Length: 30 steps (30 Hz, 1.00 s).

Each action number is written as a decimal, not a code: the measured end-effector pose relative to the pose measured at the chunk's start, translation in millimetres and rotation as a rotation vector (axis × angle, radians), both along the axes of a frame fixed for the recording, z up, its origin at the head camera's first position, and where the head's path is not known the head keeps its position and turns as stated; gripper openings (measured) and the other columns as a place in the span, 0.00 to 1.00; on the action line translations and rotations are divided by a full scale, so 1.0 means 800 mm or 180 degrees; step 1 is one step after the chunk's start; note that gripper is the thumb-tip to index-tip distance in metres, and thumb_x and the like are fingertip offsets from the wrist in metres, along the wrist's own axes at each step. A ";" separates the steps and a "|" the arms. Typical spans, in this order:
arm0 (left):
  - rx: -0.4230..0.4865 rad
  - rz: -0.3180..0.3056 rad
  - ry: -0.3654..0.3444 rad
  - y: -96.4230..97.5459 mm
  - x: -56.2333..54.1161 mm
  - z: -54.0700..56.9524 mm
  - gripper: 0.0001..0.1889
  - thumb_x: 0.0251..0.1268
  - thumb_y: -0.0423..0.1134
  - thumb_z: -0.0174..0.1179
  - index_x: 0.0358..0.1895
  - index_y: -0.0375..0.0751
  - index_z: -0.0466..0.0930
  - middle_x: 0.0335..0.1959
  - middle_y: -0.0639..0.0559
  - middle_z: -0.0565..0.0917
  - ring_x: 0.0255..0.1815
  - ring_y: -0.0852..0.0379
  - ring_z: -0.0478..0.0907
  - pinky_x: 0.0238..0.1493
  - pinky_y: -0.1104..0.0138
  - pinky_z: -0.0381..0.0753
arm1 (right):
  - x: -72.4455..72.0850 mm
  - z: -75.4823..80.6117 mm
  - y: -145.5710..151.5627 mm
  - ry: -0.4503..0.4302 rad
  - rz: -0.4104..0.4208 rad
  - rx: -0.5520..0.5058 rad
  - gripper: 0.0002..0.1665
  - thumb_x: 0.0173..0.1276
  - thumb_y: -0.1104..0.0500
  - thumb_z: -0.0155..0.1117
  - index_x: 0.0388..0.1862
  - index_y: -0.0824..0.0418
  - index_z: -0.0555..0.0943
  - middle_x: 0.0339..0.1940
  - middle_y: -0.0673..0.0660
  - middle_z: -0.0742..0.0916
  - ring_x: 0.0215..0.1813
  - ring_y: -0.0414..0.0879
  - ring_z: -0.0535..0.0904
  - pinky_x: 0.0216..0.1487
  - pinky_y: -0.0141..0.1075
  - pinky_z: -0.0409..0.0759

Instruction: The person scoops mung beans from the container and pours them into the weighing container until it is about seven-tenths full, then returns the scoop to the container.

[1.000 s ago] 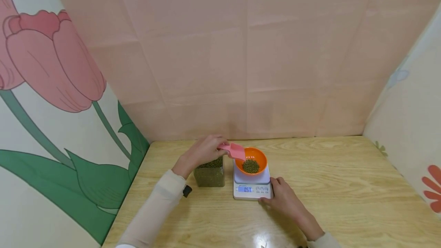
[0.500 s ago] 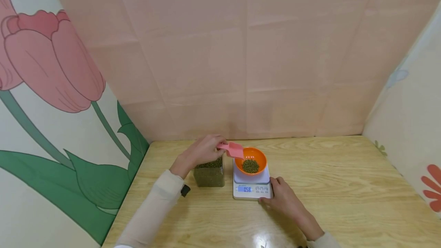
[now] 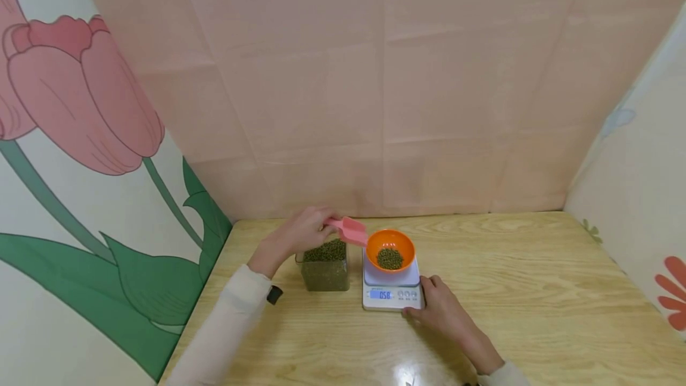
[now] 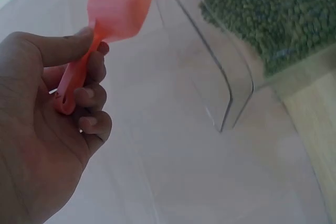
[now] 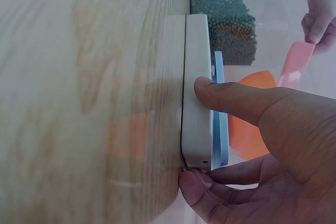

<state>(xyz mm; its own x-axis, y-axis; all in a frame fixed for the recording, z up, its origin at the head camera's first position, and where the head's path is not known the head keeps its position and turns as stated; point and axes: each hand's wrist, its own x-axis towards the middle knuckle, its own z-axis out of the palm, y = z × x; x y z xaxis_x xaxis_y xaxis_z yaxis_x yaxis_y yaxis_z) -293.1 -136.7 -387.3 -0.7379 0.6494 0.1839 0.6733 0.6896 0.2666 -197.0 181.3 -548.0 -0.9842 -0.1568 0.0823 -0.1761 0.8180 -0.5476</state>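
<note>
My left hand (image 3: pixel 301 230) grips the handle of a pink scoop (image 3: pixel 352 232), fingers curled round it in the left wrist view. The scoop hangs just left of an orange bowl (image 3: pixel 409 253); its visible inside shows no beans. Small green mung beans (image 3: pixel 389 259) lie in the bowl, which sits on a white digital kitchen scale (image 3: pixel 393 298) with its display lit at about 058. My right hand (image 3: pixel 440 310) holds the scale's near right corner, thumb on the front side and fingers at the right side. Below my left hand stands a clear container (image 3: pixel 325 277) of mung beans.
The wooden table (image 3: pixel 525 290) meets a pinkish covered wall (image 3: pixel 321 106) just behind the bowl and container. A panel with a painted tulip (image 3: pixel 80 94) stands on the left, and a pale panel (image 3: pixel 643 195) on the right.
My left hand has drawn the scoop back to the left, from over the bowl's rim to beside it. The display went from 057 to 058. My right hand has stayed on the scale.
</note>
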 end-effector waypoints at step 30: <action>-0.0179 0.0284 0.0053 -0.068 0.018 0.027 0.13 0.80 0.42 0.64 0.56 0.39 0.88 0.49 0.46 0.89 0.44 0.50 0.86 0.47 0.57 0.85 | 0.000 0.004 -0.001 -0.0072 0.0015 -0.0044 0.50 0.53 0.51 0.89 0.66 0.79 0.76 0.45 0.63 0.82 0.42 0.50 0.76 0.47 0.47 0.82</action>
<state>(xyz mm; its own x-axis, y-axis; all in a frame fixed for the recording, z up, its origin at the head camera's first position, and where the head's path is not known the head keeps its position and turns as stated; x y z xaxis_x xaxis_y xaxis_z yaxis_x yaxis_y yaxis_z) -278.9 -191.5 -365.3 -0.7904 0.5909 0.1617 0.6126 0.7606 0.2149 -196.7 180.5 -544.7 -0.9851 -0.1605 0.0623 -0.1675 0.8096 -0.5626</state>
